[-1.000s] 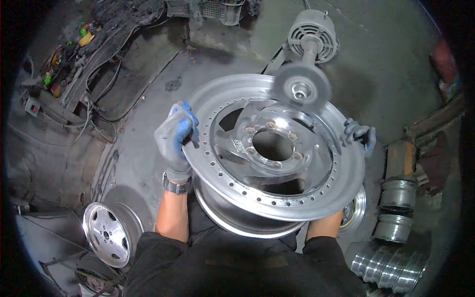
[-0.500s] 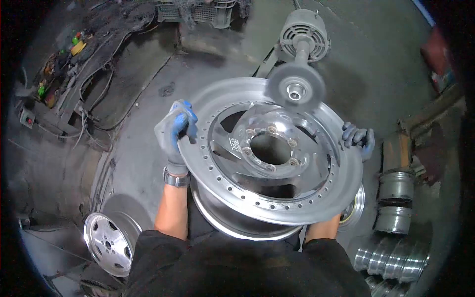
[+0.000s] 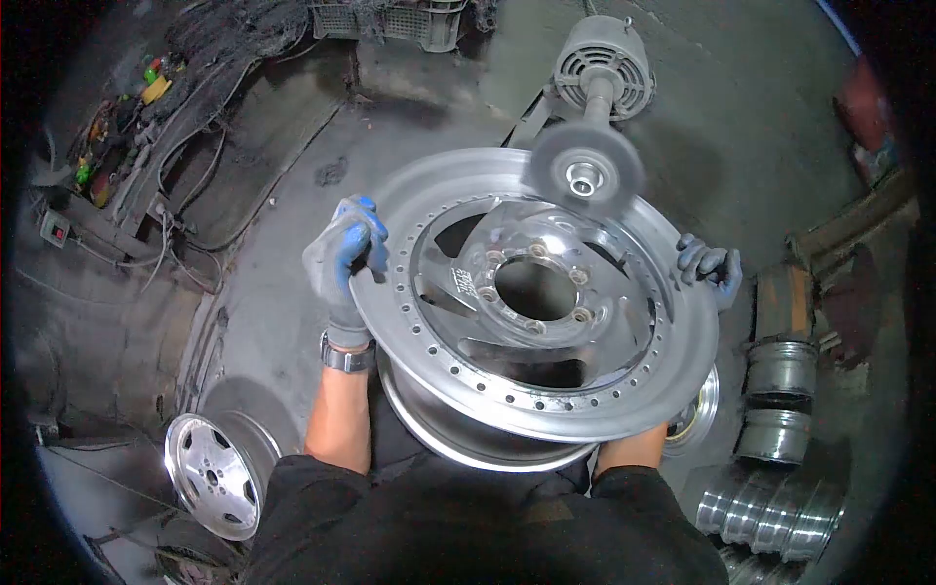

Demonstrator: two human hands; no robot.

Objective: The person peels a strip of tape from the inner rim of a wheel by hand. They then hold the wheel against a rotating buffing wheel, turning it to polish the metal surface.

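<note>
A large silver wheel rim (image 3: pixel 390 307) with a polished centre and a ring of small bolt holes is held up tilted before me. My left hand (image 3: pixel 353 249), in a grey and blue glove, is closed around its left edge. On the right edge, the gloved fingers of my right hand (image 3: pixel 709 268) curl over the lip; part of that hand is hidden behind the rim. A round buffing wheel (image 3: pixel 619 161), blurred as if spinning, overlaps the rim's far upper edge, on the shaft of an electric motor (image 3: pixel 604 63).
A five-spoke wheel rim (image 3: pixel 213 478) lies at lower left. Stacked rims (image 3: pixel 780 366) and a ribbed row of shiny rims (image 3: pixel 770 512) stand at right. Cables (image 3: pixel 210 175) run along the left wall, near a switch box (image 3: pixel 56 228). A plastic crate (image 3: pixel 390 23) sits at the back.
The wheel rim has shifted very slightly to the right and up. Both hands keep their hold, and the buffing wheel still overlaps the far edge.
</note>
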